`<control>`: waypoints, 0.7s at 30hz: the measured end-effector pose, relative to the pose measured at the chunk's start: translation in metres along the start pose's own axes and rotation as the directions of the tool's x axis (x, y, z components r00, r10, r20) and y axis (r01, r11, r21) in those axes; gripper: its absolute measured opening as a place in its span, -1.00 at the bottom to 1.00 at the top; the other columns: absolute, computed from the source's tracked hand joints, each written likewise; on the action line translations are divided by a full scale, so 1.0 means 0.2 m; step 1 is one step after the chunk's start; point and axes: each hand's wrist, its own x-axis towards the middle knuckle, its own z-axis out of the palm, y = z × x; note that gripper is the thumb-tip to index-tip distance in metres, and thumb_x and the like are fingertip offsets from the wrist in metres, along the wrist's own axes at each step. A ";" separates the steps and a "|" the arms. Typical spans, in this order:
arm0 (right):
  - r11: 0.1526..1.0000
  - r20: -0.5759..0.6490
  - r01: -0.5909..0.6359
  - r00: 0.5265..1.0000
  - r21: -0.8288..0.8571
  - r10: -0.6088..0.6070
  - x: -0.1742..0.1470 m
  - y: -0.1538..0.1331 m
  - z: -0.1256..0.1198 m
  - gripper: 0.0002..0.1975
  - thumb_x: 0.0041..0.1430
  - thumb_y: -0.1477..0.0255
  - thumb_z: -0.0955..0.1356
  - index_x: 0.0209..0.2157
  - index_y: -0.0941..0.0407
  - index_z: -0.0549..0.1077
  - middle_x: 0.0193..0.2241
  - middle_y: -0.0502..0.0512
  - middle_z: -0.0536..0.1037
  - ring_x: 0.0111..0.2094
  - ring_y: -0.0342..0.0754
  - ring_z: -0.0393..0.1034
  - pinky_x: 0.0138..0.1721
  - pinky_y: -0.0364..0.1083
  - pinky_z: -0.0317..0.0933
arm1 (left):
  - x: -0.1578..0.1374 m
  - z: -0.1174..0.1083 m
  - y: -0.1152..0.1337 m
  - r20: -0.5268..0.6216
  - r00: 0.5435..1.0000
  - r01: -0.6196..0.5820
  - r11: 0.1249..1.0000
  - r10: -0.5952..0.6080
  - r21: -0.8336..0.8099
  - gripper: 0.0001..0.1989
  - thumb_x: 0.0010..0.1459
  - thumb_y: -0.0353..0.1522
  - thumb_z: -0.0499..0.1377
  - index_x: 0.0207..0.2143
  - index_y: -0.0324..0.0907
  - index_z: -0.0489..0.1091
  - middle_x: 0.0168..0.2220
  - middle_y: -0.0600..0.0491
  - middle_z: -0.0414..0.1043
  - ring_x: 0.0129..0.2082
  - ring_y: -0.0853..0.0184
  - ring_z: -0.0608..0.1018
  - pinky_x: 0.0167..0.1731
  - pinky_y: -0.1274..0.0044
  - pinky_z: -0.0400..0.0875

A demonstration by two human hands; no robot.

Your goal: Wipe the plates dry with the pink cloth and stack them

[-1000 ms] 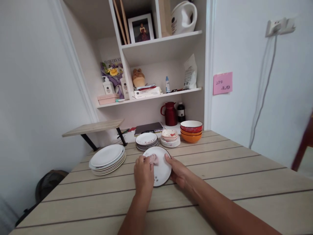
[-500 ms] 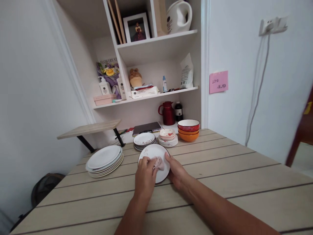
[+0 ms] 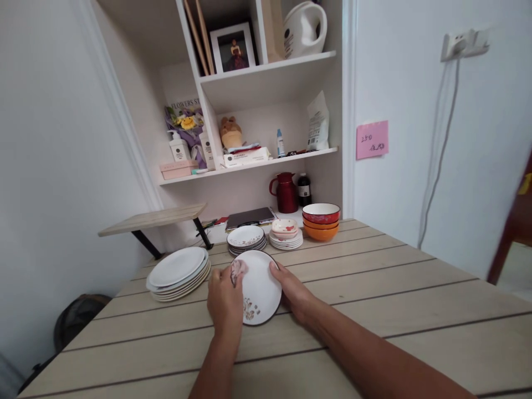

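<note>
A round white plate (image 3: pixel 261 285) with a dark rim is tilted toward me above the table, its brown flower print at the lower left. My right hand (image 3: pixel 293 291) grips its right edge, thumb on the face and fingers behind. Pinched in my left hand (image 3: pixel 226 296) is a crumpled pale pink cloth (image 3: pixel 238 270), pressed to the plate's upper left rim. Just behind the plate stands a stack of dark-rimmed flowered plates (image 3: pixel 246 237). The fingers behind the plate are hidden.
Large white plates (image 3: pixel 178 267) are stacked at left, below a small raised shelf (image 3: pixel 153 219). Small dishes (image 3: pixel 285 235) and orange and red bowls (image 3: pixel 321 221) stand at the back. Behind them are a red jug (image 3: pixel 286 193) and a dark bottle (image 3: pixel 303 190).
The cloth in my left hand has moved left from the plate's middle to its upper left rim. The plate has turned, its flower print going from upper left to lower left.
</note>
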 end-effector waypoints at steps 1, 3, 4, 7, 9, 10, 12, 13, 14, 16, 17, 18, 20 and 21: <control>1.000 0.012 0.004 1.000 0.000 -0.004 0.00 0.00 0.00 -0.53 0.10 0.10 0.36 -0.02 0.07 0.41 -0.16 0.14 0.61 -0.19 0.03 0.49 -0.10 0.02 0.31 | 0.00 0.01 0.00 -0.011 0.999 -0.037 0.999 0.037 -0.003 -0.74 0.20 -0.31 0.11 -0.08 -0.15 0.45 -0.18 -0.05 0.34 -0.11 0.18 0.41 -0.24 0.45 0.33; 1.000 0.034 0.017 0.999 0.010 -0.018 0.00 0.00 0.00 -0.53 0.09 0.10 0.37 -0.03 0.07 0.41 -0.16 0.13 0.61 -0.19 0.02 0.49 -0.09 0.02 0.31 | -0.02 0.02 0.02 -0.029 0.985 -0.169 0.985 0.169 -0.021 -0.72 0.19 -0.35 0.13 -0.05 -0.13 0.44 -0.17 -0.04 0.34 -0.10 0.19 0.39 -0.16 0.44 0.32; 0.999 0.042 0.029 0.999 0.015 -0.030 -0.01 0.00 0.00 -0.53 0.09 0.10 0.37 -0.05 0.08 0.42 -0.16 0.12 0.61 -0.19 0.01 0.50 -0.08 0.00 0.31 | -0.03 0.03 0.03 -0.026 0.966 -0.260 0.965 0.259 -0.036 -0.71 0.18 -0.37 0.14 -0.03 -0.11 0.43 -0.16 -0.04 0.33 -0.10 0.20 0.38 -0.12 0.43 0.31; 0.999 0.041 0.041 0.998 0.015 -0.041 -0.03 -0.01 0.00 -0.57 0.12 0.09 0.35 -0.11 0.11 0.46 -0.17 0.12 0.61 -0.20 -0.02 0.50 -0.10 -0.05 0.30 | -0.06 0.04 0.08 0.018 0.868 -0.493 0.865 0.497 -0.097 -0.66 0.18 -0.42 0.13 0.01 -0.04 0.41 -0.16 -0.01 0.34 -0.13 0.22 0.37 -0.10 0.42 0.30; 1.000 0.014 0.000 1.000 0.023 -0.001 -0.03 -0.03 0.00 -0.58 0.15 0.10 0.33 -0.13 0.13 0.47 -0.20 0.15 0.62 -0.23 -0.02 0.50 -0.15 -0.06 0.32 | -0.08 0.03 0.11 0.043 0.825 -0.553 0.820 0.564 -0.146 -0.66 0.18 -0.43 0.13 0.00 -0.01 0.42 -0.16 0.00 0.35 -0.15 0.23 0.36 -0.12 0.42 0.30; 0.999 -0.006 -0.031 0.999 0.035 0.031 -0.03 -0.03 0.00 -0.59 0.16 0.11 0.32 -0.14 0.15 0.47 -0.22 0.16 0.62 -0.26 -0.01 0.51 -0.17 -0.06 0.33 | -0.08 0.03 0.12 0.055 0.814 -0.563 0.809 0.579 -0.169 -0.67 0.17 -0.43 0.14 -0.02 0.00 0.43 -0.17 0.01 0.35 -0.15 0.24 0.36 -0.13 0.42 0.29; 0.992 -0.053 -0.098 0.993 0.077 0.102 -0.02 -0.04 -0.01 -0.59 0.20 0.14 0.29 -0.13 0.18 0.46 -0.26 0.19 0.63 -0.30 0.00 0.52 -0.21 -0.04 0.35 | -0.08 0.01 0.13 0.094 0.793 -0.575 0.791 0.601 -0.209 -0.70 0.15 -0.44 0.16 -0.08 0.02 0.47 -0.18 0.02 0.36 -0.15 0.25 0.36 -0.14 0.44 0.28; 0.986 -0.074 -0.128 0.988 0.108 0.137 -0.01 -0.05 -0.02 -0.58 0.22 0.15 0.27 -0.11 0.19 0.45 -0.27 0.20 0.63 -0.31 0.01 0.52 -0.21 -0.02 0.35 | -0.08 0.01 0.13 0.122 0.783 -0.578 0.787 0.609 -0.217 -0.71 0.14 -0.44 0.18 -0.10 0.04 0.48 -0.18 0.04 0.36 -0.16 0.26 0.36 -0.15 0.45 0.28; 0.977 -0.092 -0.155 0.981 0.143 0.169 0.01 -0.05 -0.04 -0.56 0.23 0.14 0.25 -0.08 0.20 0.44 -0.26 0.22 0.63 -0.30 0.02 0.52 -0.21 0.00 0.36 | -0.08 0.00 0.12 0.153 0.779 -0.575 0.790 0.608 -0.212 -0.71 0.13 -0.44 0.18 -0.12 0.05 0.49 -0.18 0.05 0.36 -0.16 0.26 0.36 -0.17 0.46 0.27; 0.963 -0.132 -0.171 0.971 0.209 0.201 0.03 -0.06 -0.06 -0.54 0.24 0.14 0.23 -0.02 0.20 0.40 -0.21 0.24 0.62 -0.27 0.04 0.52 -0.20 0.02 0.37 | -0.07 -0.01 0.11 0.208 0.808 -0.533 0.834 0.552 -0.143 -0.73 0.12 -0.45 0.19 -0.16 0.05 0.50 -0.19 0.05 0.37 -0.18 0.27 0.37 -0.19 0.46 0.25; 0.960 -0.157 -0.160 0.968 0.229 0.199 0.04 -0.06 -0.07 -0.54 0.24 0.14 0.24 0.01 0.18 0.38 -0.19 0.23 0.62 -0.26 0.04 0.52 -0.19 0.02 0.37 | -0.07 -0.02 0.11 0.225 0.838 -0.491 0.867 0.497 -0.083 -0.75 0.12 -0.44 0.18 -0.19 0.04 0.52 -0.20 0.04 0.38 -0.19 0.26 0.37 -0.21 0.46 0.25; 0.961 -0.184 -0.144 0.964 0.238 0.190 0.05 -0.07 -0.08 -0.54 0.23 0.15 0.26 0.02 0.16 0.37 -0.17 0.21 0.61 -0.24 0.03 0.52 -0.19 0.02 0.38 | -0.06 -0.03 0.10 0.232 0.871 -0.442 0.897 0.433 -0.016 -0.78 0.13 -0.43 0.17 -0.22 0.01 0.53 -0.21 0.03 0.38 -0.20 0.24 0.37 -0.22 0.44 0.24; 0.966 -0.225 -0.120 0.959 0.229 0.173 0.05 -0.06 -0.09 -0.56 0.19 0.18 0.31 0.03 0.11 0.36 -0.15 0.17 0.61 -0.24 0.01 0.51 -0.21 -0.01 0.38 | -0.04 -0.05 0.08 0.211 0.926 -0.341 0.933 0.313 0.112 -0.81 0.15 -0.40 0.15 -0.25 -0.03 0.54 -0.23 0.00 0.39 -0.21 0.20 0.38 -0.25 0.42 0.22; 0.968 -0.229 -0.118 0.958 0.222 0.170 0.05 -0.06 -0.09 -0.57 0.17 0.20 0.33 0.03 0.09 0.37 -0.14 0.16 0.61 -0.25 0.01 0.51 -0.22 -0.01 0.38 | -0.04 -0.06 0.07 0.189 0.945 -0.299 0.940 0.267 0.164 -0.81 0.16 -0.39 0.13 -0.23 -0.05 0.53 -0.24 -0.02 0.40 -0.20 0.19 0.38 -0.26 0.41 0.22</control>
